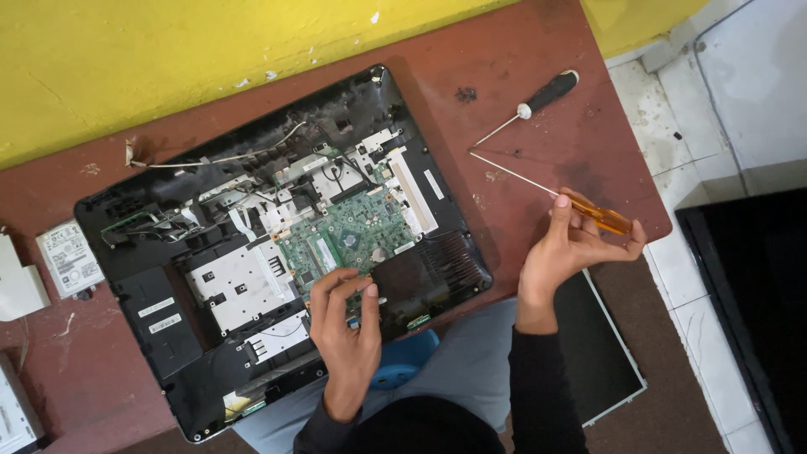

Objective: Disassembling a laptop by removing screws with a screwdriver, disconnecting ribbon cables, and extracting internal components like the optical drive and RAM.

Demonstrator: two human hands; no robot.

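At the far left edge a white box lay on the reddish table, and just beside it sat a hard drive, label up. The opened laptop filled the middle of the table, tilted, its black shell stripped so that metal plates and loose cables showed. A green board sat near its centre, with a dark fan grille to the right of it.

The left hand rested on the laptop's near edge, just below the board. Its thumb and fingers were drawn together on something small there; what they pinched was too small to tell.

Further right, a black-handled screwdriver lay alone on the table near the yellow wall. The right hand was raised off the table's right end, fingers wrapped about the amber handle of a second screwdriver, forefinger laid along it, the thin shaft pointing up-left toward the laptop but well apart from it. Below that hand a flat dark panel leaned off the table edge, over white floor tiles.
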